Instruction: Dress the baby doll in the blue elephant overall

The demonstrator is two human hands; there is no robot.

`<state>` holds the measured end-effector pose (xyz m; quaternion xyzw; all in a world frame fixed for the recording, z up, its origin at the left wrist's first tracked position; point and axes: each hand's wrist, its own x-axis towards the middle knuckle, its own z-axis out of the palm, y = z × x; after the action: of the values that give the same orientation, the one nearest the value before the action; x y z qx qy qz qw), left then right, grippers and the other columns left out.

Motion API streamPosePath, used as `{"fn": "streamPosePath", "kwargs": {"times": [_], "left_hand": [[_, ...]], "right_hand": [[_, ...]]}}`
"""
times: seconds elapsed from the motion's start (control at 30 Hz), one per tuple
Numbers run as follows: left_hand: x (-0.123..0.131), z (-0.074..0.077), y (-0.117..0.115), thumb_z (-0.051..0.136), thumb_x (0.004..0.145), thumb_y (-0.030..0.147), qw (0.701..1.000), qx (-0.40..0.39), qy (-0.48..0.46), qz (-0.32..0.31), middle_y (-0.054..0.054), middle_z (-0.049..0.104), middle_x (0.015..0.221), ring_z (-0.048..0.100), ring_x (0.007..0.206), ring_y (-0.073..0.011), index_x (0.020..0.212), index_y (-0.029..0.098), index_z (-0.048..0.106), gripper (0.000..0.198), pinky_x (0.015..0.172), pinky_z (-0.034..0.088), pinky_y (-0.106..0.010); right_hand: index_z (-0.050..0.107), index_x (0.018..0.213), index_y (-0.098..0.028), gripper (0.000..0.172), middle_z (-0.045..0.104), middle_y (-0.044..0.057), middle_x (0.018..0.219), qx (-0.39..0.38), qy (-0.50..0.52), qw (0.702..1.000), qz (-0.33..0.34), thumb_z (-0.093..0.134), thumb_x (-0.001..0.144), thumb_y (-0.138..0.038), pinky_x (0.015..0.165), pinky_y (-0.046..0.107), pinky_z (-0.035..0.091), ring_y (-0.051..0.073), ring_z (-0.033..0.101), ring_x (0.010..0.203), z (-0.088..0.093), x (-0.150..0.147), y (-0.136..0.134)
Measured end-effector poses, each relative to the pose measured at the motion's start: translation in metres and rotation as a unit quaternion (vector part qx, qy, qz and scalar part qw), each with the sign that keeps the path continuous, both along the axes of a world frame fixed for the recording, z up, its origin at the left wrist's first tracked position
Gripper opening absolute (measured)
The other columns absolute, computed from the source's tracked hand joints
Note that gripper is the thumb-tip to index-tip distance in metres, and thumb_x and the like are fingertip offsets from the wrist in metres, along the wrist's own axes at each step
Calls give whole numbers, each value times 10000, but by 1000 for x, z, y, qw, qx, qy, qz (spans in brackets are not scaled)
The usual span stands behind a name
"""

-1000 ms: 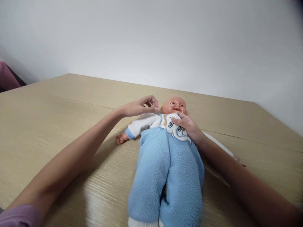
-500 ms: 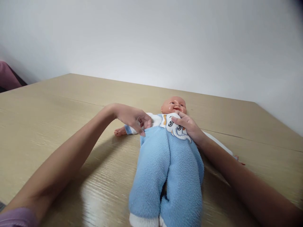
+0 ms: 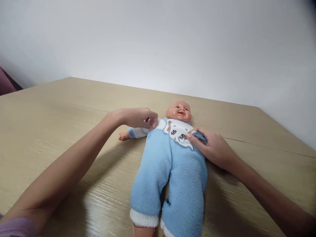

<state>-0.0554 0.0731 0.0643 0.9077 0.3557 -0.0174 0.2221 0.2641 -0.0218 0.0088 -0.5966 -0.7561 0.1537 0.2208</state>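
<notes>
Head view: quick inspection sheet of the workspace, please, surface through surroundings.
Surface: light wood-grain table, seam lines across it.
Job's things: doll in a blue fleece suit, lying face up, feet toward the camera.
Clutter: nothing seen.
Grippers: left hand pinches the white sleeve at the doll's shoulder; right hand appears to grip a blue fold at its other side.
Cables: nothing seen.
Surroundings: plain white wall; purple object at far left edge, too cut off to identify.

Single head-worn view, looks forward and down over worktop [image 3: 61, 108] toward wall [image 3: 158, 39]; close range, both forearms enter from bottom edge; no second view.
</notes>
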Motion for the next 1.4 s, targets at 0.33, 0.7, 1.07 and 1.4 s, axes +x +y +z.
{"fn": "streamPosePath", "kwargs": {"times": [0.33, 0.7, 1.07, 1.4], "left_hand": [[89, -8, -46, 608, 1092, 437, 968, 151, -169, -112, -150, 648, 1370, 511, 1388, -302, 1289, 154, 630, 345, 1196, 382, -400], [148, -51, -31, 661, 1070, 333, 967, 179, -155, -93, -107, 773, 1176, 662, 1136, -297, 1129, 167, 692, 179, 960, 452, -407], [139, -57, -35, 462, 1161, 391, 880, 219, -375, -194, -144, 714, 1125, 651, 1018, -248, 1178, 157, 629, 288, 946, 507, -371], [129, -57, -41, 352, 1178, 435, 866, 336, -331, -169, -147, 733, 1137, 617, 1070, -266, 1241, 170, 688, 432, 1032, 482, -410]], "right_hand": [[590, 1308, -225, 496, 679, 173, 1302, 198, -66, 976, -65, 581, 1010, -621, 1054, 570, 458, 408, 632, 1211, -69, 89, -69], [667, 1245, -268, 697, 789, 141, 1136, 25, 164, 958, -235, 852, 700, -661, 935, 598, 587, 393, 751, 993, -65, 111, -81], [679, 1086, -269, 560, 716, 20, 1088, 87, 488, 860, -125, 1016, 672, -438, 948, 312, 585, 215, 694, 1065, -34, 50, -18], [722, 1303, -293, 331, 616, 100, 1311, 183, 259, 948, 8, 492, 1117, -440, 1167, 515, 451, 302, 582, 1296, -58, 17, -29]]}}
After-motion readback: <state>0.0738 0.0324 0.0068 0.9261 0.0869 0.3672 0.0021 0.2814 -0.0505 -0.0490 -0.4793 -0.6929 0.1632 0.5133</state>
